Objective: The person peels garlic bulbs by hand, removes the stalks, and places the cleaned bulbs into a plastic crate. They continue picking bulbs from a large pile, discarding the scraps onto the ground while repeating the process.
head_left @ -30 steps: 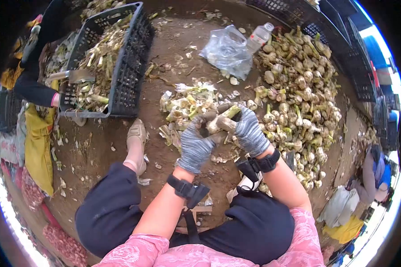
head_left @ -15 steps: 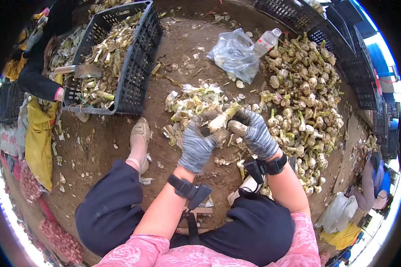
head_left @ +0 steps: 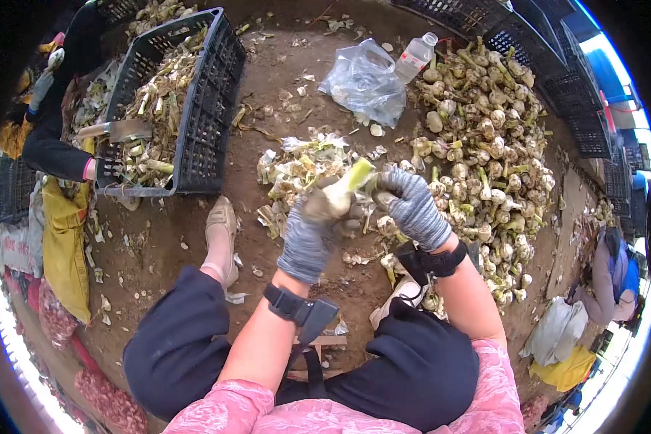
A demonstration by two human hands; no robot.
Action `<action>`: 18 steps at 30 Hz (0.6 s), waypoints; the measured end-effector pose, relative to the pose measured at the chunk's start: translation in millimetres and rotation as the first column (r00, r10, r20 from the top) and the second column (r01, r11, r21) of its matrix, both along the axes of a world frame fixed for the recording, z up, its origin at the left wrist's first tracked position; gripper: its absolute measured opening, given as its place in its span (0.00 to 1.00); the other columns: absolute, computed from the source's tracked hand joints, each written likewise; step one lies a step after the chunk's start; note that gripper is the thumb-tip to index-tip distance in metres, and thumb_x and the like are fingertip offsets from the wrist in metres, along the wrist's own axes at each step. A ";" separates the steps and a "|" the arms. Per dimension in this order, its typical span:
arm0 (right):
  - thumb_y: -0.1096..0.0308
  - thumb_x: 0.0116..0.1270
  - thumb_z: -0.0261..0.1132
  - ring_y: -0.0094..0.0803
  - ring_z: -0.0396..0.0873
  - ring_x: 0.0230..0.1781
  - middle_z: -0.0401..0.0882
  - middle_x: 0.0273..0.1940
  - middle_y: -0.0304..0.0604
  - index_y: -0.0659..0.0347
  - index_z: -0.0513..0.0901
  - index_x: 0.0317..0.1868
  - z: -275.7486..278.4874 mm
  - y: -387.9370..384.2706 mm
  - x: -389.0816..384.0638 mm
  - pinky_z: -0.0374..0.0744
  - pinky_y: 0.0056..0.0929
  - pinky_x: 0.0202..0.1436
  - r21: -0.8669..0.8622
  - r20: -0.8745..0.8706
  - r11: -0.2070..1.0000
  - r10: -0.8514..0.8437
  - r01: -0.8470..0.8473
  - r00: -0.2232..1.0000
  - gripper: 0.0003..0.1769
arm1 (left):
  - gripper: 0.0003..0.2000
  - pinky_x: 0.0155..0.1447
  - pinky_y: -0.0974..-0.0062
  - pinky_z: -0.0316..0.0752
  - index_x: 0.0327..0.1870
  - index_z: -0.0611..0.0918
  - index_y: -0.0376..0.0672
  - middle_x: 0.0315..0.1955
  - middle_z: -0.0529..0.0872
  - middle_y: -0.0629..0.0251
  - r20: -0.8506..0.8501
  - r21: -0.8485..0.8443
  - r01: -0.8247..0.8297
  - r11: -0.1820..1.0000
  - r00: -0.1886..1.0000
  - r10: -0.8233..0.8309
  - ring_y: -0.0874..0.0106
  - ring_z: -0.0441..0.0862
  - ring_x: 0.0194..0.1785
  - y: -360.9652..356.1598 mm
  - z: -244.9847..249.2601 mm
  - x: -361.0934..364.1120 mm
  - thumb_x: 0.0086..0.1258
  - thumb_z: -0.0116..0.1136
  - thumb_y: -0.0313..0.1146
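Observation:
My gloved left hand (head_left: 309,235) is closed around a garlic bulb (head_left: 336,197), its cut green stem pointing up and to the right. Blur softens the fingers and the bulb. Beside the stem, my gloved right hand (head_left: 411,206) has its fingertips pinched together on what looks like a thin strip of garlic skin, partly hidden by the fingers. Below and beyond both hands lies a heap of peeled garlic skins (head_left: 300,165) on the dirt. To the right spreads a large pile of garlic bulbs (head_left: 488,145) with short stems.
A black plastic crate (head_left: 208,108) holds trimmings, with a cleaver (head_left: 126,130) lying across them. Beyond the skins are a clear plastic bag (head_left: 365,83) and a bottle (head_left: 416,58). Another person's gloved hand (head_left: 42,90) shows at far left. Stacked black crates (head_left: 571,94) line the right.
My left hand has moved slightly left with the bulb, and the stem has tilted. My right hand has shifted slightly up from the stem. The view has moved a little.

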State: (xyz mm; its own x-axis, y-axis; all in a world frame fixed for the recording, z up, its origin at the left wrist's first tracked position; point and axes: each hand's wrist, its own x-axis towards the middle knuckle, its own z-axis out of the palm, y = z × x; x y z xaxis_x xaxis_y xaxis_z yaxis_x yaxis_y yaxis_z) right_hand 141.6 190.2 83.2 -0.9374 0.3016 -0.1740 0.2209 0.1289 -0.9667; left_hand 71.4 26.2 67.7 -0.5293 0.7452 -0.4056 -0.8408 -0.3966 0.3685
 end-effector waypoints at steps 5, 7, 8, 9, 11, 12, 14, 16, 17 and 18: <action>0.69 0.59 0.59 0.25 0.73 0.37 0.76 0.37 0.39 0.65 0.78 0.43 -18.8 1.0 7.0 0.74 0.24 0.41 0.002 0.037 1.000 0.016 -0.016 0.999 0.13 | 0.22 0.38 0.76 0.79 0.54 0.67 0.42 0.40 0.78 0.57 -0.066 -0.048 -0.119 0.992 0.991 0.115 0.67 0.80 0.39 1.2 -2.1 1.4 0.62 0.56 0.41; 0.64 0.57 0.62 0.26 0.72 0.42 0.74 0.43 0.40 0.66 0.76 0.46 -11.9 -2.2 3.5 0.72 0.25 0.47 0.144 0.012 0.990 0.001 -0.003 1.000 0.18 | 0.22 0.42 0.73 0.79 0.55 0.66 0.43 0.41 0.77 0.56 -0.149 -0.088 -0.079 0.993 0.987 0.065 0.66 0.79 0.41 -5.1 -15.2 2.7 0.60 0.57 0.37; 0.64 0.57 0.62 0.26 0.72 0.42 0.74 0.43 0.40 0.66 0.76 0.46 -4.2 -4.8 2.3 0.72 0.25 0.47 0.144 0.015 0.990 -0.001 -0.001 1.000 0.18 | 0.23 0.45 0.70 0.79 0.55 0.66 0.43 0.43 0.76 0.55 -0.235 -0.126 -0.041 0.991 0.972 0.010 0.65 0.79 0.44 -7.0 -20.3 3.2 0.59 0.59 0.32; 0.63 0.57 0.63 0.26 0.72 0.42 0.74 0.43 0.40 0.66 0.76 0.47 6.0 -8.5 0.4 0.72 0.25 0.47 0.000 0.053 0.999 -0.044 0.044 0.998 0.20 | 0.23 0.47 0.72 0.78 0.53 0.68 0.40 0.43 0.76 0.56 -0.246 -0.164 -0.115 0.980 0.967 0.072 0.67 0.79 0.43 -1.9 -10.6 5.0 0.56 0.61 0.27; 0.65 0.55 0.65 0.24 0.73 0.41 0.76 0.41 0.40 0.66 0.74 0.48 15.2 -13.7 -3.5 0.72 0.24 0.47 -0.232 0.036 0.971 -0.053 0.060 0.998 0.22 | 0.23 0.47 0.74 0.77 0.52 0.69 0.39 0.42 0.76 0.57 -0.403 -0.236 -0.091 0.968 0.915 -0.012 0.69 0.78 0.43 -0.1 -10.2 5.9 0.55 0.62 0.28; 0.65 0.55 0.65 0.24 0.73 0.41 0.76 0.41 0.40 0.66 0.74 0.48 12.9 -15.1 -3.9 0.72 0.24 0.47 -0.231 0.040 0.971 -0.054 0.062 0.998 0.22 | 0.23 0.47 0.75 0.76 0.51 0.70 0.38 0.42 0.77 0.59 -0.545 -0.309 -0.084 0.947 0.832 -0.103 0.70 0.77 0.43 0.8 -10.6 6.4 0.55 0.63 0.29; 0.67 0.55 0.66 0.22 0.74 0.39 0.78 0.38 0.40 0.66 0.74 0.48 6.4 -16.2 -4.7 0.73 0.23 0.45 -0.257 0.035 0.965 -0.040 0.048 0.999 0.20 | 0.22 0.46 0.77 0.75 0.50 0.71 0.38 0.41 0.77 0.61 -0.644 -0.299 -0.151 0.942 0.761 -0.082 0.73 0.77 0.43 2.3 -13.2 8.5 0.54 0.64 0.30; 0.69 0.55 0.65 0.21 0.74 0.39 0.78 0.38 0.39 0.66 0.75 0.47 11.2 -12.4 -4.5 0.73 0.22 0.45 -0.123 0.044 0.992 -0.003 0.008 0.999 0.19 | 0.20 0.48 0.78 0.73 0.46 0.73 0.37 0.41 0.77 0.62 -0.525 -0.303 -0.112 0.946 0.849 -0.067 0.77 0.74 0.45 0.8 -8.6 9.0 0.54 0.65 0.32; 0.69 0.56 0.65 0.21 0.74 0.39 0.78 0.38 0.38 0.66 0.75 0.47 13.3 -12.5 -3.5 0.73 0.22 0.45 -0.182 0.055 0.983 0.002 0.008 0.998 0.18 | 0.20 0.48 0.78 0.73 0.46 0.73 0.37 0.41 0.77 0.62 -0.525 -0.304 -0.116 0.946 0.849 -0.065 0.77 0.74 0.45 0.5 -8.8 8.7 0.54 0.65 0.32; 0.70 0.56 0.64 0.21 0.74 0.39 0.78 0.39 0.38 0.65 0.75 0.47 15.3 -12.2 -2.7 0.73 0.22 0.45 -0.240 0.065 0.971 0.005 0.011 0.998 0.18 | 0.20 0.48 0.78 0.73 0.46 0.73 0.37 0.42 0.77 0.62 -0.497 -0.266 -0.092 0.960 0.866 -0.054 0.76 0.74 0.44 0.8 -9.3 8.2 0.54 0.65 0.32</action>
State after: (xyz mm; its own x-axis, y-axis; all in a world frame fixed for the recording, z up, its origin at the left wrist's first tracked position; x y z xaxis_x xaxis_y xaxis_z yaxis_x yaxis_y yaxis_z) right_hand 138.9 177.9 98.5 -0.9211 0.2461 -0.3016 0.2839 -0.1056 -0.9530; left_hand 79.6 27.1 58.4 -0.7264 0.6319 -0.2704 -0.5109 -0.2332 0.8274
